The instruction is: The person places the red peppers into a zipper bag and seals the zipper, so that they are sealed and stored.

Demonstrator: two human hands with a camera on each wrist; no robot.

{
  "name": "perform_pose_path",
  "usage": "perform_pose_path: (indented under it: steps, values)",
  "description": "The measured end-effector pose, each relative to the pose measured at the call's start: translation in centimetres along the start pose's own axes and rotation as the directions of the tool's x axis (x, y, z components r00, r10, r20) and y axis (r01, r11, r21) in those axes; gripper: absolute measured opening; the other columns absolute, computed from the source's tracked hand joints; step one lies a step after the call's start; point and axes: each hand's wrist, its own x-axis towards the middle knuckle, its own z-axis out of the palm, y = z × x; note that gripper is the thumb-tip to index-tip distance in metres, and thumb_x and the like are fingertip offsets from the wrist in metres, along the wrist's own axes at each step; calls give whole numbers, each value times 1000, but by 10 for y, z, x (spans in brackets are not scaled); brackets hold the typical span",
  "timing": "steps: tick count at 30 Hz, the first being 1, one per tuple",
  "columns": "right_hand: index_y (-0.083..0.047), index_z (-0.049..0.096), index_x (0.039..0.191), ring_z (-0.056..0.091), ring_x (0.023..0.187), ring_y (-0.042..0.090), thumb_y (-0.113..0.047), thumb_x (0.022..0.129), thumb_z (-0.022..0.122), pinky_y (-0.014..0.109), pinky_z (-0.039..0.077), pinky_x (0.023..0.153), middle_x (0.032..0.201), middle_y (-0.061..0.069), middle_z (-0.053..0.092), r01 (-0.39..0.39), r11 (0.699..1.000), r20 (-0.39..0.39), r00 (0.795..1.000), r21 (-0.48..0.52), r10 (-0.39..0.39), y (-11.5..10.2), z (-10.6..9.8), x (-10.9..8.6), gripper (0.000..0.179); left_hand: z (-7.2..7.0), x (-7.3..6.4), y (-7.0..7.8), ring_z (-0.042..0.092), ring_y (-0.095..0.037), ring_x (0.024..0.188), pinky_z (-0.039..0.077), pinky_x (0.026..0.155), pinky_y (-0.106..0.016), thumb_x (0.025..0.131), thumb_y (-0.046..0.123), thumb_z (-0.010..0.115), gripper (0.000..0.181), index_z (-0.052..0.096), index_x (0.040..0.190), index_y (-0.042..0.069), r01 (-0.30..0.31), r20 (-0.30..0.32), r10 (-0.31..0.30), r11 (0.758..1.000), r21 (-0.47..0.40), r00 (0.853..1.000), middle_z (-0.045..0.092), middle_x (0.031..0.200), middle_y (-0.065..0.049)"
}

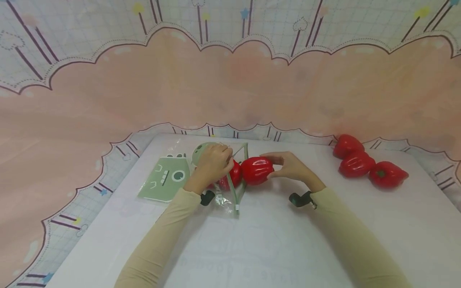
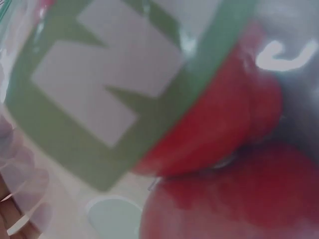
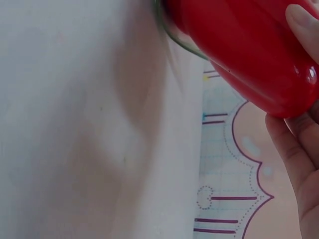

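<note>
My right hand [image 1: 289, 168] grips a glossy red bell pepper [image 1: 256, 171] between thumb and fingers at the mouth of a clear zip bag with a green edge strip [image 1: 233, 192]. In the right wrist view, the pepper [image 3: 254, 55] has its far end at the bag's green rim. My left hand [image 1: 215, 162] holds the bag's upper part, its fingers curled over the plastic. Another red pepper [image 1: 235, 175] lies inside the bag, partly behind the strip. Through the printed plastic, the left wrist view shows red peppers [image 2: 219, 119] close up.
A flat clear bag printed with a green one-eyed cartoon face [image 1: 167, 180] lies left of my left hand. Three red peppers [image 1: 356, 164] sit together at the right on the white table [image 1: 252, 248]. A patterned cloth [image 1: 230, 88] hangs behind the table.
</note>
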Motion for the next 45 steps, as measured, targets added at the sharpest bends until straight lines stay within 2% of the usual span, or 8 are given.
perform_pose_path:
  steps: [21, 32, 45]
  values:
    - [-3, 52, 131, 53, 123, 34, -11, 74, 78, 51, 42, 99, 132, 18, 56, 0, 1000, -138, 990, 23, 3, -6, 16, 10, 63, 0, 0, -1, 58, -20, 75, 50, 76, -33, 84, 16, 56, 11, 61, 79, 8, 21, 9, -21, 1000, -15, 1000, 64, 75, -5]
    - [-4, 51, 132, 53, 123, 33, -11, 73, 78, 48, 44, 99, 133, 17, 55, 17, 1000, -108, 994, 6, -16, -12, 26, 16, 65, 1, 1, -1, 59, -20, 81, 50, 78, -32, 85, 17, 56, 12, 63, 81, 8, 35, 11, -35, 999, -13, 999, 64, 78, -5]
    - [-4, 53, 131, 54, 123, 31, -11, 73, 78, 48, 44, 99, 132, 15, 57, 30, 999, -63, 998, -19, -31, -19, 29, 20, 64, 1, 1, -2, 58, -19, 77, 50, 77, -32, 84, 17, 57, 11, 63, 81, 8, 38, 1, -38, 999, -29, 999, 64, 77, -5]
